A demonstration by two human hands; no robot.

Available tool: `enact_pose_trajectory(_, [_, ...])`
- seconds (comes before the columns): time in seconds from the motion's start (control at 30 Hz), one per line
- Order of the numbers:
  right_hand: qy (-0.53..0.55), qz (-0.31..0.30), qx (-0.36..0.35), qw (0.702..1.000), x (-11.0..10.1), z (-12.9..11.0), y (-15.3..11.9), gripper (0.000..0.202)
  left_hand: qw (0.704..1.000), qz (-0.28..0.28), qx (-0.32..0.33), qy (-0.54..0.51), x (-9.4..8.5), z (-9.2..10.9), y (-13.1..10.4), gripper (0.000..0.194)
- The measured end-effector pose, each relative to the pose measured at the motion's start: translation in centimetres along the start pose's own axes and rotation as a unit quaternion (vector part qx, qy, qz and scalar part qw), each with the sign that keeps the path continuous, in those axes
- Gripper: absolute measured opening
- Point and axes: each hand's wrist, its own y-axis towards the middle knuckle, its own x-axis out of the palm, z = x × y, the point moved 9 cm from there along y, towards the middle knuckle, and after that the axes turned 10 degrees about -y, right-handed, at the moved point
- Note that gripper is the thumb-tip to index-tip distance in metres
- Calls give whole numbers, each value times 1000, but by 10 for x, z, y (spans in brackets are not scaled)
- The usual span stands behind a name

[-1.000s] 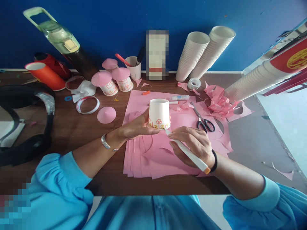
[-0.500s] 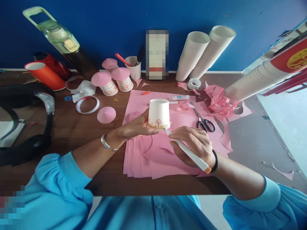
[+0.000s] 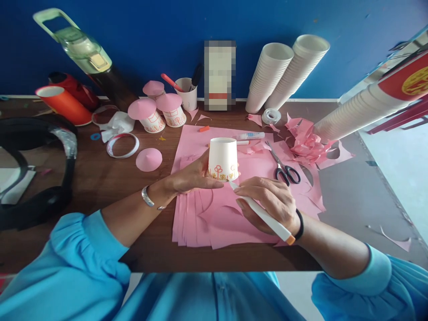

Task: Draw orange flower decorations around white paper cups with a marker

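My left hand [image 3: 194, 174] is wrapped round a white paper cup [image 3: 223, 154], held upside down above the pink paper. Red and yellow-brown flowers and grass are drawn along the cup's lower band. In my right hand [image 3: 270, 200] is a white marker [image 3: 264, 216] with an orange end, its tip at the cup's lower edge. Beneath both hands lie stacked pink paper sheets [image 3: 190, 223]. A pair of scissors [image 3: 284, 168] rests on the paper to the right, and a glue stick [image 3: 250, 135] lies behind the cup.
Decorated cups with pink cone tops [image 3: 142, 109] stand at the back left beside a loose pink cone [image 3: 149, 159]. Tall stacks of paper cups [image 3: 269, 78] lean at the back wall. Tape rolls [image 3: 122, 146], pink scraps [image 3: 307, 138], headphones [image 3: 68, 156] and a bottle [image 3: 88, 55] surround the work.
The cup has turned slightly in my left hand, so its drawn flowers have shifted left. The marker tip stays at the lower edge, and my right hand has barely moved.
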Motion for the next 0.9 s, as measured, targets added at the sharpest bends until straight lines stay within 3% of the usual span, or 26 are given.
enact_pose_trajectory(0.27, [-6, 7, 3, 1000, -3, 3, 0, 14, 1000, 1, -14, 15, -5, -6, -2, 75])
enact_pose_trajectory(0.57, [2, -8, 13, 1000, 1, 3, -2, 17, 1000, 7, -23, 18, -3, -3, -2, 72])
enact_pose_trajectory(0.9, [2, 15, 7, 1000, -5, 2, 1, 18, 1000, -12, -16, 3, 2, 1, -2, 69])
